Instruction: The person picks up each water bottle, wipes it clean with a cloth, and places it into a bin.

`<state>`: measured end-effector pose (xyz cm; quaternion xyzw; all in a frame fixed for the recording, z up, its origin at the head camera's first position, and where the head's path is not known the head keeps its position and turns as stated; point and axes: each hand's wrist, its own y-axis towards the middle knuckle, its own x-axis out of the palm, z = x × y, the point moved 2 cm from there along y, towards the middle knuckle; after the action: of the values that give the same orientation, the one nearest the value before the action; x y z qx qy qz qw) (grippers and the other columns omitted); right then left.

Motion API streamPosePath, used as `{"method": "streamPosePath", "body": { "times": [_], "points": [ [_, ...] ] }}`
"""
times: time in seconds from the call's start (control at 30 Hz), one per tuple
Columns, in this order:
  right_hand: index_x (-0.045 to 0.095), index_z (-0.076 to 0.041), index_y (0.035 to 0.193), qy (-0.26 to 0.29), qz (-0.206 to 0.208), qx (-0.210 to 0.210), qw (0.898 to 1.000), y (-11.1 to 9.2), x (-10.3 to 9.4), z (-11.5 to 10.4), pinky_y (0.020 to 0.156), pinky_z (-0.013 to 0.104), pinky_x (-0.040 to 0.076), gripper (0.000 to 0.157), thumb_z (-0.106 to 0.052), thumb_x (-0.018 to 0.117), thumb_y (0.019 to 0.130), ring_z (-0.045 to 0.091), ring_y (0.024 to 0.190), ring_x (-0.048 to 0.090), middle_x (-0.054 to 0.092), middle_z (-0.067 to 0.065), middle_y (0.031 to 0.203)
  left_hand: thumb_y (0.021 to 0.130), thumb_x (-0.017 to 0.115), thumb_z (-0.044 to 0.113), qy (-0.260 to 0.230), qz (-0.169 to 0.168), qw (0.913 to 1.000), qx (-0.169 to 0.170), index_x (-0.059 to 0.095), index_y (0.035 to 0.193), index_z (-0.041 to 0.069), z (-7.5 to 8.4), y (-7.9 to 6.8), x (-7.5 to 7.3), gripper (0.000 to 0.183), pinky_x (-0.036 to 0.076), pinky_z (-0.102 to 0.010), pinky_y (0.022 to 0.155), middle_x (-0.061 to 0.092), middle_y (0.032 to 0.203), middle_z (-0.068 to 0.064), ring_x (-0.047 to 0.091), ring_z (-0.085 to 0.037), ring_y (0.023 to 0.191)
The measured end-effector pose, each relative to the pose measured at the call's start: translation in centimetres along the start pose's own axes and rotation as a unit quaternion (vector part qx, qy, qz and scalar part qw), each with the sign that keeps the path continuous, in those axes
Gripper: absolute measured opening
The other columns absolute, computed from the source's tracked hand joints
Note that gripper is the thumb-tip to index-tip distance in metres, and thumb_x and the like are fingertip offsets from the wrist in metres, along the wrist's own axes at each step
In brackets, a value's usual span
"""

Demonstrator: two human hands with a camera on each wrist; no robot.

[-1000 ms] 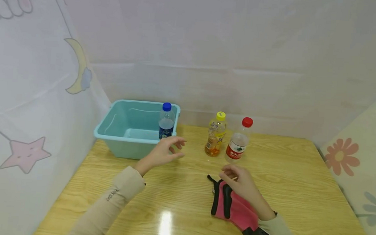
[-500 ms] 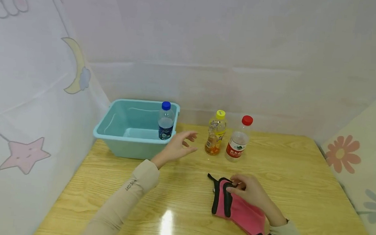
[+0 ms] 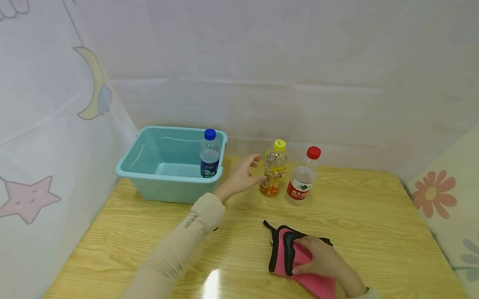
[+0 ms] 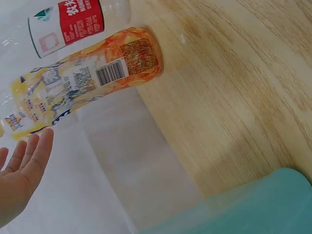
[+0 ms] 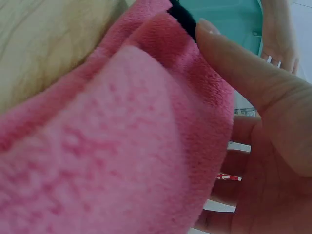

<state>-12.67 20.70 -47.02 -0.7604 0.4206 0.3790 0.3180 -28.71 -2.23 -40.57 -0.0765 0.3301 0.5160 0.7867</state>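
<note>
Left hand [image 3: 239, 177] spread, empty, beside the yellow-capped clear plastic bottle [image 3: 274, 171] — wrap it gently! Right hand [image 3: 325, 259], loosely spread, touches black-edged pink plush cloth [image 3: 318, 285].

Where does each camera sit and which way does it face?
Head: on the head, facing forward and down at the table; left hand and right hand show.
Left wrist: on that wrist, facing the yellow-capped bottle and red-labelled bottle; left hand shows partly.
Right wrist: on that wrist, close on the pink cloth; both hands show.
Head and left wrist share those bottles and the basin.
</note>
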Motion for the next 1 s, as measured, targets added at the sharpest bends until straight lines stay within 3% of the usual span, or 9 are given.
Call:
{"method": "streamPosePath", "body": {
  "times": [0.2,0.43,0.67,1.0],
  "points": [
    [0.056,0.001,0.121,-0.041,-0.007,0.002,0.999,0.0,1.1,-0.2,0.083,0.052,0.044,0.087,-0.051,0.08,0.056,0.04,0.109,0.045,0.05,0.021,0.12,0.083,0.067,0.027,0.032,0.016,0.9992,-0.018,0.029,0.14,0.005,-0.3,1.5,1.0,0.072,0.04,-0.039,0.096,0.04,0.135,-0.014,0.043,-0.027,0.119],
    [0.055,-0.001,0.122,-0.101,-0.004,0.031,0.994,0.3,2.4,-0.9,0.073,0.047,0.049,0.092,-0.049,0.085,0.05,0.036,0.109,0.043,0.047,0.017,0.121,0.082,0.068,0.031,-0.003,0.042,0.9975,-0.057,0.024,0.142,0.009,-0.6,2.7,1.7,0.078,0.04,-0.039,0.096,0.035,0.139,-0.01,0.04,-0.025,0.122],
    [0.059,-0.001,0.113,-0.162,0.038,0.025,0.986,0.3,3.0,-0.9,0.071,0.045,0.051,0.076,-0.038,0.086,0.052,0.033,0.098,0.048,0.052,0.014,0.112,0.081,0.07,0.031,-0.028,0.028,0.9958,-0.082,0.022,0.143,0.009,-0.6,3.6,3.1,0.082,0.04,-0.038,0.097,0.034,0.14,-0.008,0.039,-0.023,0.123],
    [0.062,0.004,0.1,-0.158,0.107,0.002,0.982,0.7,2.6,-0.8,0.077,0.045,0.049,0.047,-0.004,0.076,0.056,0.033,0.086,0.058,0.061,0.014,0.098,0.082,0.068,0.032,-0.004,0.029,0.9966,-0.077,0.019,0.144,0.005,-0.6,4.0,3.6,0.083,0.035,-0.041,0.102,0.031,0.142,-0.014,0.035,-0.028,0.127]
  ]
}}
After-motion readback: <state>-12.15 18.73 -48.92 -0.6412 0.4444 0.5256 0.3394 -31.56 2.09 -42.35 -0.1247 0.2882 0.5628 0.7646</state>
